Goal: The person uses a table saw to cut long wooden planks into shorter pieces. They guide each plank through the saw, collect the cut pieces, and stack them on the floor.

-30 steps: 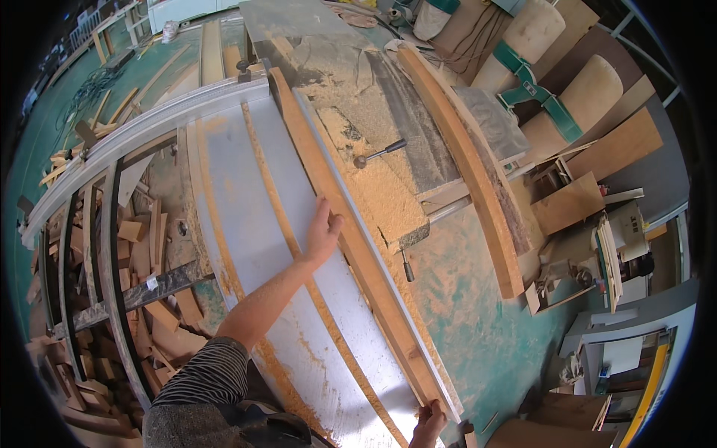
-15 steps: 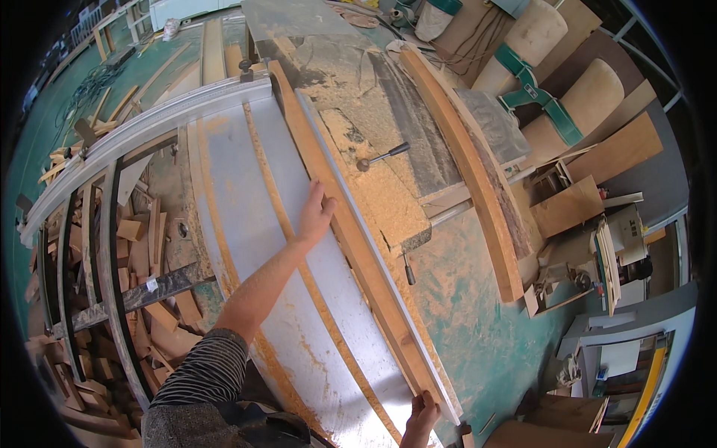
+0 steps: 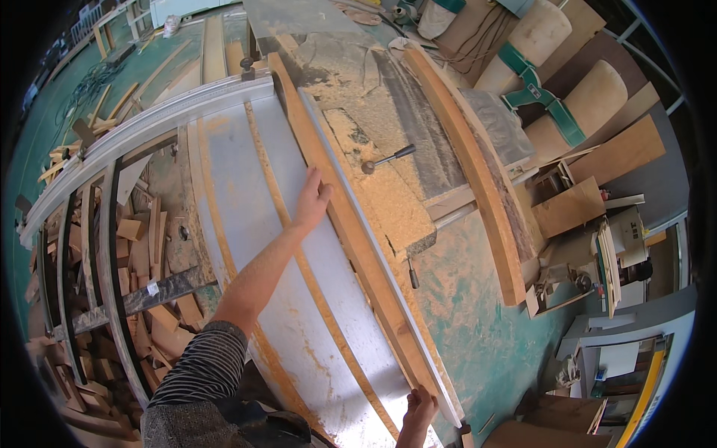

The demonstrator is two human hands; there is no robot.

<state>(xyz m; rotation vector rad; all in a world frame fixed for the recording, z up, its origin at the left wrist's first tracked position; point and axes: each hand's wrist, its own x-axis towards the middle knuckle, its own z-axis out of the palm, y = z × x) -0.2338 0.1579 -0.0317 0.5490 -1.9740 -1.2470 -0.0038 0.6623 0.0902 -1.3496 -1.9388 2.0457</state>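
Note:
A long wooden board [image 3: 351, 224] lies on edge along the right side of a white sliding saw table [image 3: 246, 216]. My left hand [image 3: 312, 203] is stretched forward, palm and fingers pressed flat against the board's left face about midway along it. At the bottom of the view my right hand [image 3: 417, 412] grips the board's near end. A thin wooden strip [image 3: 299, 254] runs along the table to the left of the board.
Sawdust covers the machine top [image 3: 388, 187] to the right, where a lever with a black knob [image 3: 388, 158] sticks up. Another long plank [image 3: 478, 179] lies beyond it. Wood offcuts [image 3: 142, 254] fill a rack at left. Green floor [image 3: 478, 328] and machines [image 3: 612, 254] at right.
My left hand has slid forward along the board, away from me. The board has moved forward along the table, and my right hand follows at its near end.

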